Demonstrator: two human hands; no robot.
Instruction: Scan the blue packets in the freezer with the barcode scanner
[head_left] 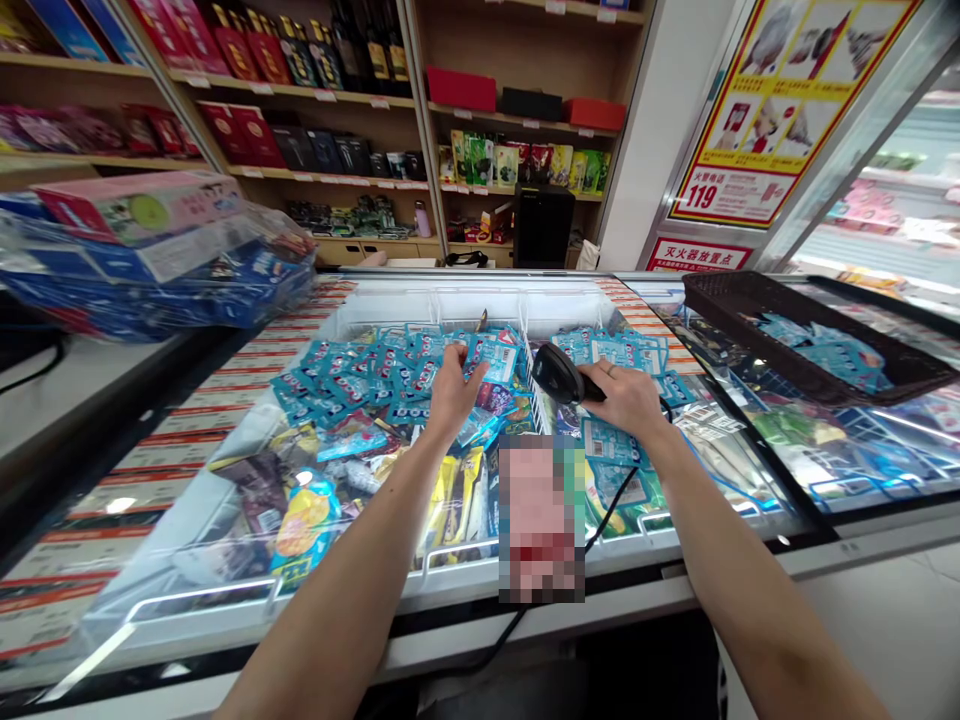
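Observation:
My left hand point(453, 390) pinches the edge of a small blue packet point(496, 358) whose barcode faces up. In my right hand point(628, 402) is a black handheld barcode scanner point(559, 374), its head pointing left toward that packet. Many more blue packets point(349, 375) lie spread over the glass top of a chest freezer, left of my left hand. Others point(611, 440) lie around and below my right hand. A black cable point(615, 505) runs down across the freezer's front edge.
Colourful frozen goods point(304, 525) show through the glass. A dark brown basket point(817, 335) with blue packets stands at the right. Boxes in clear plastic wrap point(157, 250) sit at the left. Behind are shelves point(315, 95) with bottles and boxes. A pixelated patch covers the front middle.

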